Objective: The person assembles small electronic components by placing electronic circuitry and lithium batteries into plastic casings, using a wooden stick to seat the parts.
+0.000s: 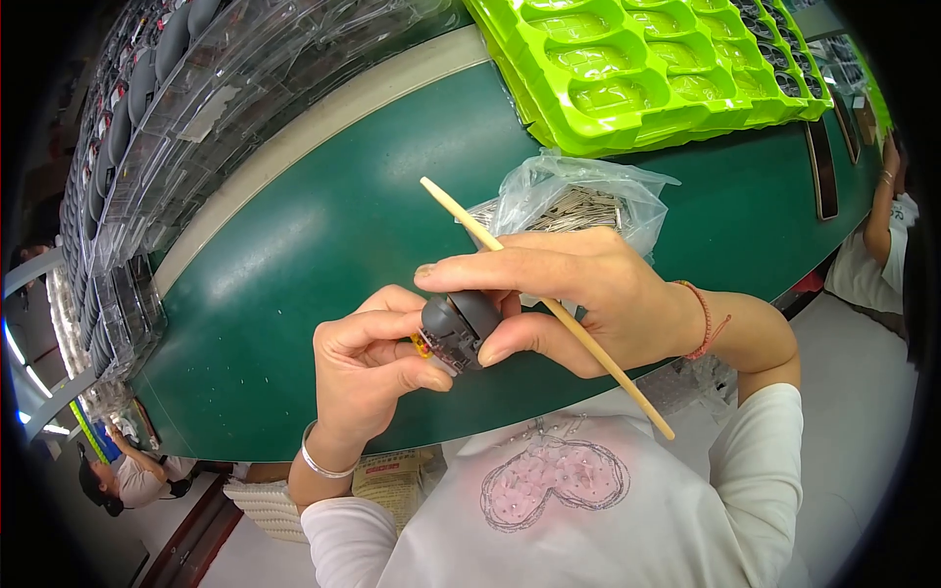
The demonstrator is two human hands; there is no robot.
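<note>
Between my hands, over the green table, is a small dark grey rounded plastic device (449, 326) with inner parts showing at its open side and a bit of yellow on the left. My left hand (368, 358) pinches its left side with thumb and fingers. The thumb and fingers of my right hand (578, 289) close on its right side. A pale wooden stick (608, 363), tapered at its upper end, is also tucked in my right hand and slants across it. My fingers cover part of the device.
Just beyond my right hand lies a clear plastic bag (588, 201) of thin metal parts. A bright green moulded tray (608, 127) stands at the far right, with black pieces in some hollows. Stacked clear trays (186, 147) line the left. Other people sit at both sides.
</note>
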